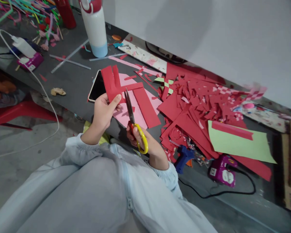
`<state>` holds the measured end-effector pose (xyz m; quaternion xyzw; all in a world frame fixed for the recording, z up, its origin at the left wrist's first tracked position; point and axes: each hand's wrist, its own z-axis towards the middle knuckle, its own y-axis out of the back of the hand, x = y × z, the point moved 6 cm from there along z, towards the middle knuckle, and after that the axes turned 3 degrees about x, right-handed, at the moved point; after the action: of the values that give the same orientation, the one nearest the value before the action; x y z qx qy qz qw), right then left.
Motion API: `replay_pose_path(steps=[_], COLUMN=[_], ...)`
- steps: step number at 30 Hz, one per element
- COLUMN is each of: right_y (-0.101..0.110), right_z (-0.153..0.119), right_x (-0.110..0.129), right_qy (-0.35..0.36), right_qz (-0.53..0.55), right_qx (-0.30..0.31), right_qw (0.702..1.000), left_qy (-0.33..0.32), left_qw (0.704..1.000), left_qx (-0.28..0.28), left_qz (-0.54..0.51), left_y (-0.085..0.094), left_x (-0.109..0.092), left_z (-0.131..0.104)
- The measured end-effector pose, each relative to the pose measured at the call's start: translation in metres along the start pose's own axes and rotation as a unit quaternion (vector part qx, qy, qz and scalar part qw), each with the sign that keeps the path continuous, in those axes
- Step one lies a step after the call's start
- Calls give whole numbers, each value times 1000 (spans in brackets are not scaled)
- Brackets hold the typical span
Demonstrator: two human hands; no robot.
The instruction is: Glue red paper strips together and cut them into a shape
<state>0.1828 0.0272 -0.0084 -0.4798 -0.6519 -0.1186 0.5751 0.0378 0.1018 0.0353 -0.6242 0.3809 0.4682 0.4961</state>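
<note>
My left hand [103, 111] pinches a piece of red paper [109, 84] between thumb and fingers; slits run down from its upper edge, parting it into strips. In my right hand [134, 134] is a pair of scissors [130, 110] with red and yellow handles, its blades pointing up and away beside the red paper. Whether the blades touch the paper I cannot tell. Beneath both lies a pink sheet [142, 119] with red offcuts and a wide red strip [147, 110] on it. A phone [96, 89] rests partly behind the red paper.
Red scraps [199, 100] are heaped to the right, near a light green sheet [242, 145], a blue glue gun [183, 158] and a purple power socket [221, 171]. A white bottle [95, 32] stands at the back. A white cable [42, 85] hangs on the left over a red stool [21, 110].
</note>
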Motion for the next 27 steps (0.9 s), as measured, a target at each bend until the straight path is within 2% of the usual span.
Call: replay_pose_path(steps=[8,11,13,15,17,21,24,27], right_y=[13,18,21,23,22,23,25,27], right_z=[6,12,14,15,16,18,21,26], right_x=[0,8,18,31,43,62,67,67], right_qy=[11,50,89,131,157,188,188,189], right_qz=[66,70,74,77,75,74,62,40], right_qx=[-73,-99,-121,-138,-140,-188,-224,-229], right_qw=[995,991,986,979,975,961,954,954], left_qy=[-50,-109,-192,-270,-319,-404,-454,-473], left_qw=[998,989,960,913,876,822,782,773], left_qx=[1,-13,-41,-58,-55,-24,2,0], left_qz=[33,103,201,300,357,401,427,423], left_y=[12,20,25,26,25,19,16,18], left_x=[-7,-12,-23,-33,-39,-45,-46,-44], left_z=[11,11,7,1,-5,-15,-21,-24])
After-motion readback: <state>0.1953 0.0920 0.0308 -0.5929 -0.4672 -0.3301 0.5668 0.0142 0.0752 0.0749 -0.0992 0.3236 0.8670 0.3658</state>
